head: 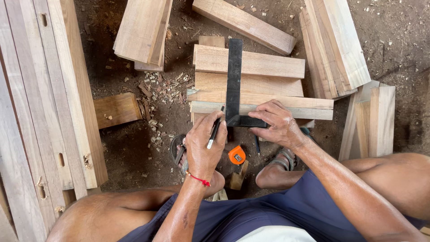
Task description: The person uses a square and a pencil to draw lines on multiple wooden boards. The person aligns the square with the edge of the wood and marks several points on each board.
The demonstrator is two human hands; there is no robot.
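We see a black try square (234, 85) lying over a stack of pale wooden boards (251, 85), its long flat blade running away from the person across the planks and its short stock hooked along the near edge of the front board. The right hand (278, 123) presses down on that stock, fingers spread and clenched over it, forearm reaching in from the lower right. The left hand (204, 145) is curled around a dark pen (215, 131) with a white end, gripping it between thumb and fingers; the tip points up toward the corner of the square, touching or nearly touching the board's edge. A red string (199, 179) circles that wrist. The boards are rough-sawn, straight-grained, squared at the ends. Just below the hands, between two sandalled feet, sits an orange tape measure (237, 155). Around us lie more planks, a stubby wood block (116, 110), scattered chips (163, 92) and dark packed earth.
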